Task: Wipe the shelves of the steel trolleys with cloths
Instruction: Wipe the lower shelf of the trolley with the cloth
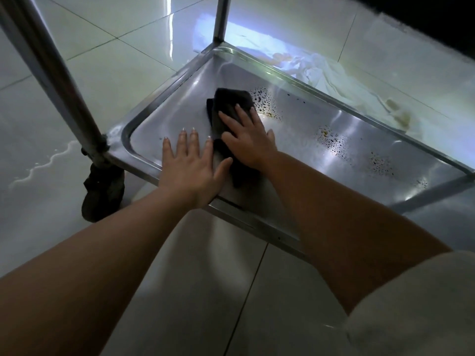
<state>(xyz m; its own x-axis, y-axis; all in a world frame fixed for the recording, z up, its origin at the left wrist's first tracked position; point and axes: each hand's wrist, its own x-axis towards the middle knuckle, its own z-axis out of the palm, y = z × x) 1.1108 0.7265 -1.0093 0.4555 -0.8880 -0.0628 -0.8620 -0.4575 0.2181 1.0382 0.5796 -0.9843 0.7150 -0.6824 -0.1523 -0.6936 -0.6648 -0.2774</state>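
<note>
Low steel trolley shelf (pixel 295 119) with raised rim, seen from above, over pale floor tiles (pixel 115 73). Dark cloth (pixel 228 109) folded, lying on the shelf near its left end, roughly midway between front and back rims. Right hand (pixel 246 140) flat on the cloth, fingers (pixel 226 119) straight and slightly spread, pressing down, nothing gripped. Left hand (pixel 190 160) flat on bare steel just beside the cloth, close to the front-left corner, fingers straight, thumb touching the cloth's near edge, nothing held. Patches of droplets (pixel 264 98) on the shelf just right of the cloth, more droplets (pixel 334 142) further toward the right end. Upright steel post (pixel 51 73) at the front-left corner, dark caster wheel (pixel 102 191) beneath it. Second post (pixel 221 19) at the back-left corner. Crumpled white cloth (pixel 331 73) on the floor beyond the back rim. Thin trail of liquid (pixel 43 163) on the tiles left of the wheel.
</note>
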